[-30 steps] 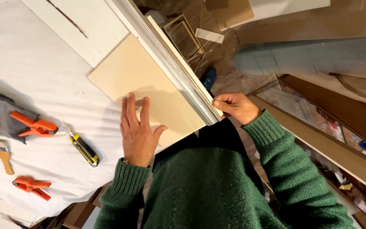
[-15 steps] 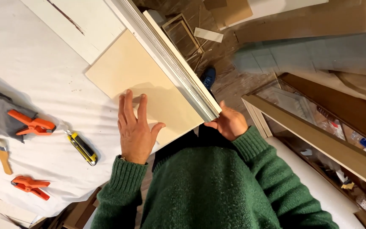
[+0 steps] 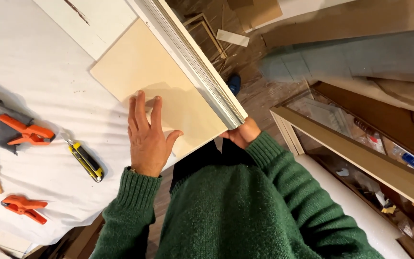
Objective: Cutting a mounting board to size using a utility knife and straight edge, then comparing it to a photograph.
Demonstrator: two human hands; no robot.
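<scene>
Lit warmly and evenly from above, slightly to the right — soft shadows thrown leftward off the left hand (image 3: 148,139) onto the pale plywood panel (image 3: 159,81), and off the orange clamp (image 3: 25,132) onto the white sheet (image 3: 49,72). Bright, near blown-out on that sheet at upper left. Dimmer and browner over the floor at right. Smeared by motion along the grey-blue board (image 3: 350,60) — sharp at the green sleeves. Bent by wide-angle distortion toward the edges.

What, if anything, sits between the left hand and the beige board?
Nothing visible: the left hand lies flat on the board. The right hand grips the white frame at the near corner.
</scene>
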